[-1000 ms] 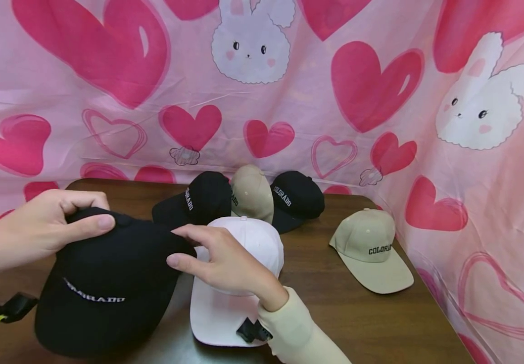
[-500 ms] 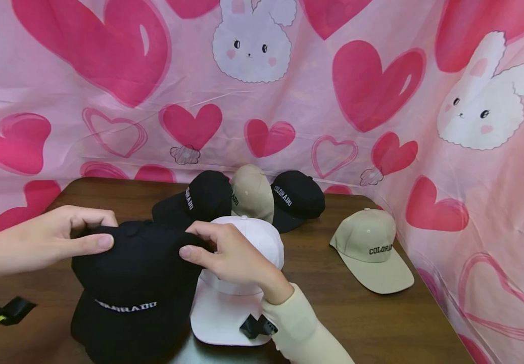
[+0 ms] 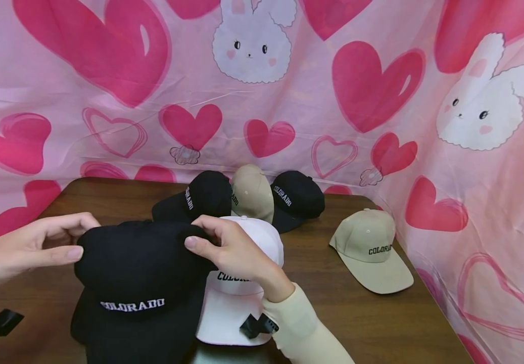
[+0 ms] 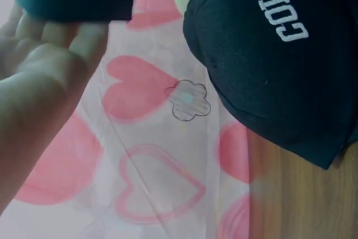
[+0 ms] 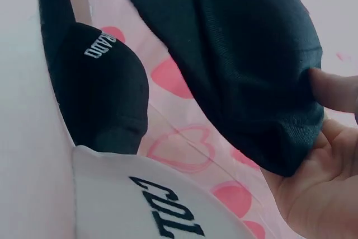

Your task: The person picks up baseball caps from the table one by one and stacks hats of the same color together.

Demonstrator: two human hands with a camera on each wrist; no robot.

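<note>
A black baseball cap (image 3: 139, 268) with white COLORADO lettering is held at the near left, crown up and visor toward me. My left hand (image 3: 34, 247) holds the crown's left side, thumb in front and fingers behind it. On the other side, my right hand (image 3: 239, 258) pinches the crown's edge between thumb and fingers, as the right wrist view also shows of the black cap (image 5: 251, 71). Partly behind the right hand is a white cap (image 3: 232, 321), its visor toward me and its dark lettering partly covered.
At the back of the brown table (image 3: 325, 323), a black cap (image 3: 209, 194), a beige cap (image 3: 252, 192) and another black cap (image 3: 300, 194) form a row. One more beige cap (image 3: 371, 247) sits alone at right. A pink heart-printed cloth (image 3: 307, 91) hangs behind.
The held black cap has moved right and straightened so its lettering faces me. It overlaps the white cap's left side. My left hand has shifted from the crown's top to its left side.
</note>
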